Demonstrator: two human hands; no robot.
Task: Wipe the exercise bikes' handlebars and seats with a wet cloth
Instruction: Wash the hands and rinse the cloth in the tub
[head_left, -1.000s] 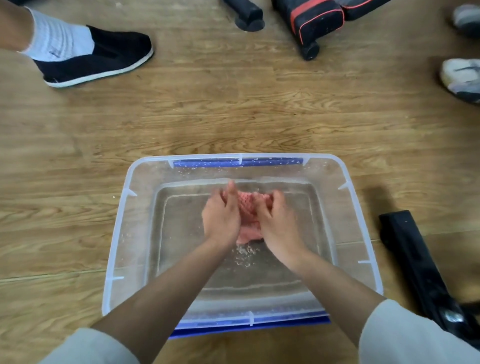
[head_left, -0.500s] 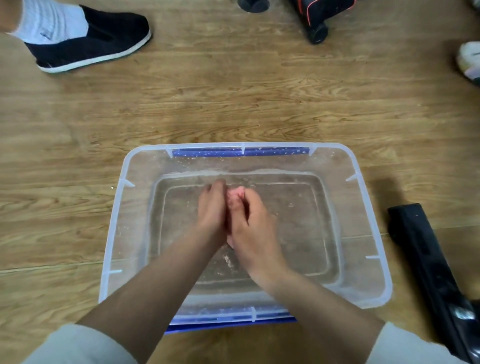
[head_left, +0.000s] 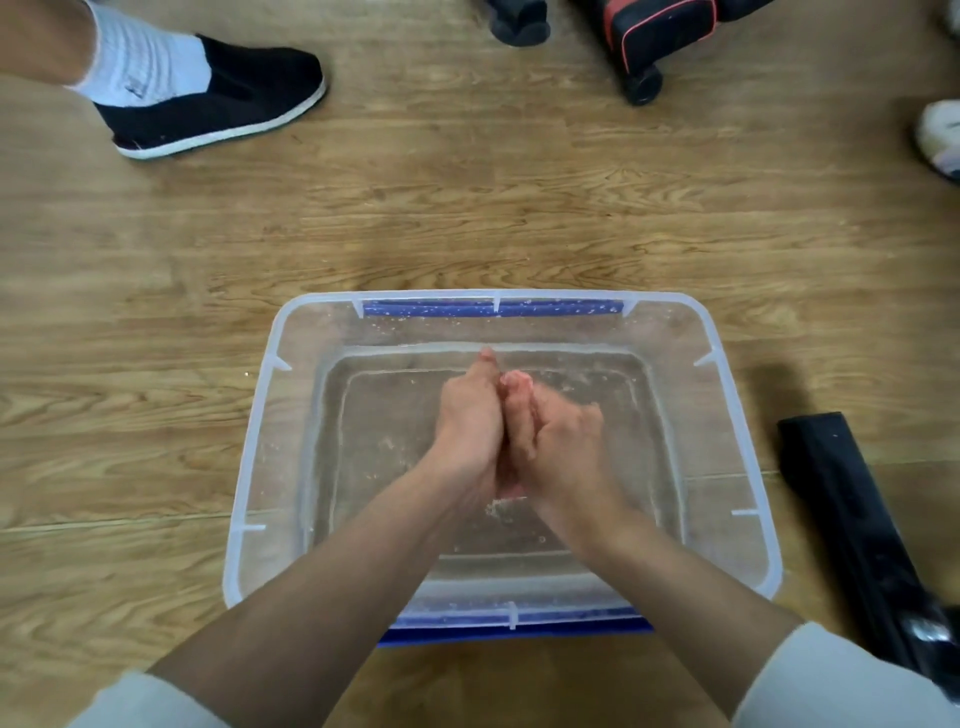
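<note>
over the water in the clear tub, left hand and right hand both clench one pink cloth between them — mostly hidden. risk: lifted under-wrung, it drips onto the wood floor — slip hazard. count: one tub, one cloth, two hands, one black shoe.

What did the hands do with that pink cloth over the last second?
The left hand and right hand came together, bunching the cloth between them; only slivers of pink show now. Both kept hold of it. The tub stayed where it was.
</note>
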